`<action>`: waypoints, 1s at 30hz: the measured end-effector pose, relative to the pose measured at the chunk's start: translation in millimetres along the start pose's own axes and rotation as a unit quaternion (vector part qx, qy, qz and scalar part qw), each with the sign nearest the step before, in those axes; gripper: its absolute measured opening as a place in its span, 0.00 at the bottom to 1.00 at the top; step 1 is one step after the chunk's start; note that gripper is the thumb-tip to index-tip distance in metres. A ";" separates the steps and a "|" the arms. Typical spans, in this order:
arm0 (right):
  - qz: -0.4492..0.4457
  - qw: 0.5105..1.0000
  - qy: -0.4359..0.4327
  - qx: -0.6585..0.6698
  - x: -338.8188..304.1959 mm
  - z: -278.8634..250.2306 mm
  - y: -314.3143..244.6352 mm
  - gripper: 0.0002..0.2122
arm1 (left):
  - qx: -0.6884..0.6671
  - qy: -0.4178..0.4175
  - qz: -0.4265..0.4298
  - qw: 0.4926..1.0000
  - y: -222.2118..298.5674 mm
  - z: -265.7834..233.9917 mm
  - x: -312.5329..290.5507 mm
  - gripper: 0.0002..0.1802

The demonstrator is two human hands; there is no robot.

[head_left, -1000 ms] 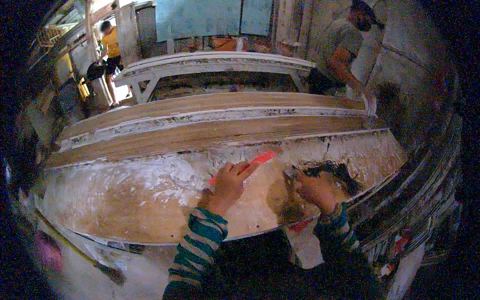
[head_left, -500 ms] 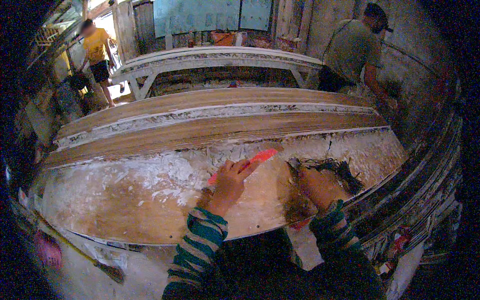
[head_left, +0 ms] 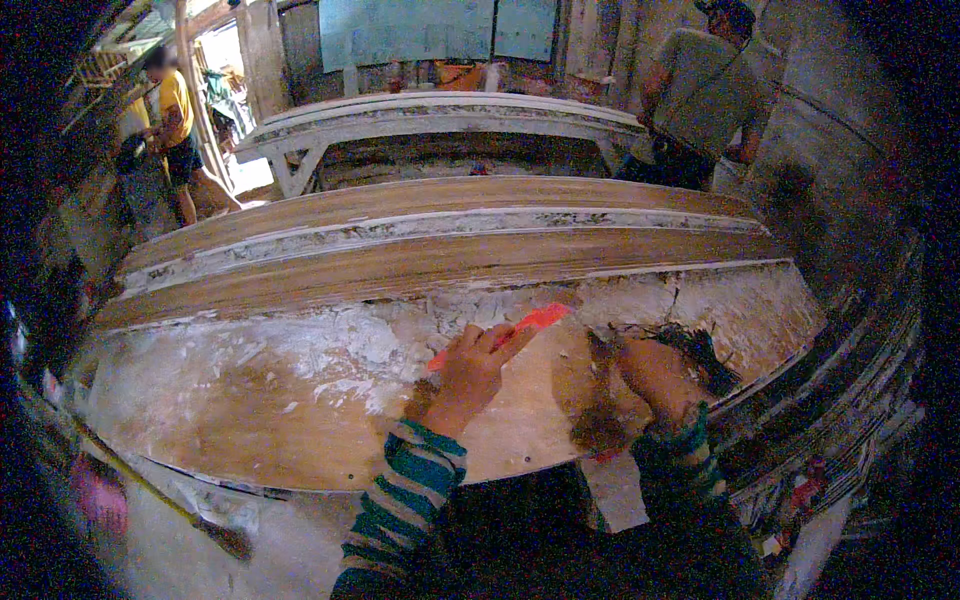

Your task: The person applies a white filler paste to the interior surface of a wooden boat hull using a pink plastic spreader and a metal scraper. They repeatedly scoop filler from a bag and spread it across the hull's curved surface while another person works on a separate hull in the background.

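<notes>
Left hand (head_left: pixel 470 368) closed around red scraper (head_left: pixel 520 328) on white-crusted wooden hull (head_left: pixel 300 400); right hand (head_left: pixel 655 375) curled, pressing dark fibrous wad (head_left: pixel 700 350) against hull.

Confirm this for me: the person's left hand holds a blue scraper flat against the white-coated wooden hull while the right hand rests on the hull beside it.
Not quite. The scraper in the left hand is red-orange, not blue, as the head view shows. The rest stands: it lies against the white-coated wooden hull, and the right hand rests on the hull beside it.
</notes>
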State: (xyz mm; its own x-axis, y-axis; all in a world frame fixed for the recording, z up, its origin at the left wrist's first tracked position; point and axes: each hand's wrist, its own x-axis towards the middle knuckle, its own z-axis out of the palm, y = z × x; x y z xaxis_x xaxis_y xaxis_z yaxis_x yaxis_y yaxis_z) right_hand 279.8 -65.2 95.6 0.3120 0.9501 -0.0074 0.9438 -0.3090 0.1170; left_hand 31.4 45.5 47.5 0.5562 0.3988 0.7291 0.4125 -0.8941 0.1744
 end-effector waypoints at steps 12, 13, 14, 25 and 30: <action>0.026 1.000 -0.013 0.006 -7.6 -9.9 -1.5 0.11 | 0.024 -0.013 -0.010 1.000 -1.8 8.9 1.3 0.34; 0.018 1.000 -0.023 0.005 -6.6 -11.2 -0.8 0.11 | 0.029 -0.019 -0.011 0.999 -2.5 8.1 0.9 0.35; 0.010 0.999 -0.030 0.002 -7.5 -13.1 -0.2 0.11 | 0.023 -0.010 -0.011 1.000 -3.1 7.5 0.7 0.35; -0.004 1.000 -0.015 0.003 -34.7 -29.9 -7.8 0.11 | 0.026 0.006 -0.017 1.000 -1.1 8.9 1.5 0.37; -0.009 1.000 0.014 0.016 -36.6 -6.5 -10.5 0.11 | 0.010 0.020 -0.002 1.000 -2.9 8.0 0.3 0.38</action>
State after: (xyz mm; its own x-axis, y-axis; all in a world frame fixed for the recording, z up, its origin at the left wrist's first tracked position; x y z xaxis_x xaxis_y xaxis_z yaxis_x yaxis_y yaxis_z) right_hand 257.8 -96.5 101.1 0.2919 0.9563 0.0180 0.9526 -0.2924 0.0845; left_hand 36.1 49.8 42.0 0.5257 0.3932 0.7544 0.4285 -0.8884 0.1645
